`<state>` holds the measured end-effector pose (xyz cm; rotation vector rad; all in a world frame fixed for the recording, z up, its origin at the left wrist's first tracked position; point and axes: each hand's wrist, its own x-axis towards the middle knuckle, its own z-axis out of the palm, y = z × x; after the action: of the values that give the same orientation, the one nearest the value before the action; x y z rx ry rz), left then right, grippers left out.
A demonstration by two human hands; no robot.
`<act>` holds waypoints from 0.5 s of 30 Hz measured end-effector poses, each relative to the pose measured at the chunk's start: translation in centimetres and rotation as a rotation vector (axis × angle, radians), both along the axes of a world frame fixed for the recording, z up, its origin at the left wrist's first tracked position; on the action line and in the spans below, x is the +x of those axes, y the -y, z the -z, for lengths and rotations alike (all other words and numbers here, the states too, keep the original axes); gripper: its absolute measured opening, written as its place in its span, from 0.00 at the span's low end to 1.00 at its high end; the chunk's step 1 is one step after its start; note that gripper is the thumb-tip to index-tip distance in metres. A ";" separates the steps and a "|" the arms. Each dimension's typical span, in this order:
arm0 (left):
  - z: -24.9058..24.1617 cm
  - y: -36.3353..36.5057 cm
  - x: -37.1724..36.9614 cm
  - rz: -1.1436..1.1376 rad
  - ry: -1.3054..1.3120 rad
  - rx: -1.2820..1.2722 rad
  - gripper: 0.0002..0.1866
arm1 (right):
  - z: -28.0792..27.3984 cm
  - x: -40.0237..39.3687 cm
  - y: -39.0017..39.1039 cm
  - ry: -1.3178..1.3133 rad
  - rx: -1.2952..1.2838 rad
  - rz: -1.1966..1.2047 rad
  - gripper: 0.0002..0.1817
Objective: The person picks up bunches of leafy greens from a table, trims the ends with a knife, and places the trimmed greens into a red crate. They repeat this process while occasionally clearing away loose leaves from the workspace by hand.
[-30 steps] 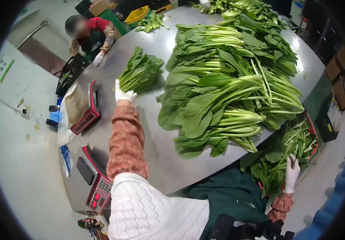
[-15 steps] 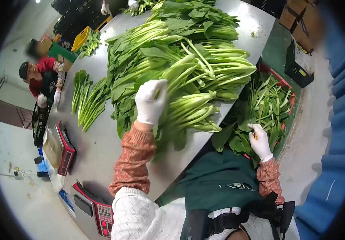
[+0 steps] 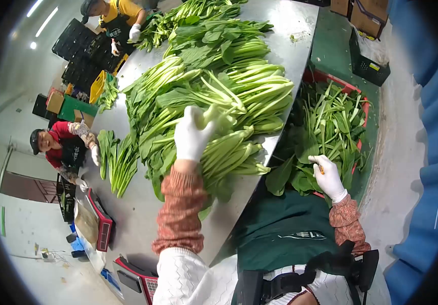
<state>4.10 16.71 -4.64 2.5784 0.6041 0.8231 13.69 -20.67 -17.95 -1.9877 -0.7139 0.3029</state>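
My left hand (image 3: 192, 134), in a white glove, is over the near side of a big pile of leafy greens (image 3: 249, 94) with long pale stalks. Its thumb and fingers look parted, the tips slightly blurred against the stalks, and no stalk is plainly gripped. To the right, my right hand (image 3: 329, 179), also gloved in white, is closed around a small object; only an orange bit of it shows between the fingers. Beneath and beyond that hand, a red crate (image 3: 348, 86) holds loose leaves and cut stalks (image 3: 333, 119).
Smaller bunches of greens (image 3: 122, 165) lie on the metal table (image 3: 142, 213), left of the pile. Two red scales (image 3: 103, 223) stand along its left edge. A person in red (image 3: 58, 145) and another in yellow (image 3: 125, 18) stand across the table. A black crate (image 3: 369, 61) sits on the floor.
The view has shifted, bringing the person in yellow into sight. My left hand's fingers have gone from pinched to parted above the pile. My right hand keeps its closed grip by the crate.
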 end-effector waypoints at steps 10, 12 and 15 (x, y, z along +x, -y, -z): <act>-9.3 7.4 -2.0 0.243 0.128 0.076 0.20 | -12.8 0.4 -9.8 0.264 0.432 -0.114 0.17; -7.4 7.5 -1.1 0.276 0.099 0.073 0.19 | -14.9 0.3 -10.5 0.282 0.312 -0.147 0.17; -4.3 8.4 -0.2 0.300 0.170 0.106 0.19 | -15.1 0.1 -11.7 0.051 0.389 -0.141 0.10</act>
<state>3.87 8.29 -0.38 2.5699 0.1221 0.9765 13.79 -8.94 -2.88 -1.5848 -0.8760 0.1797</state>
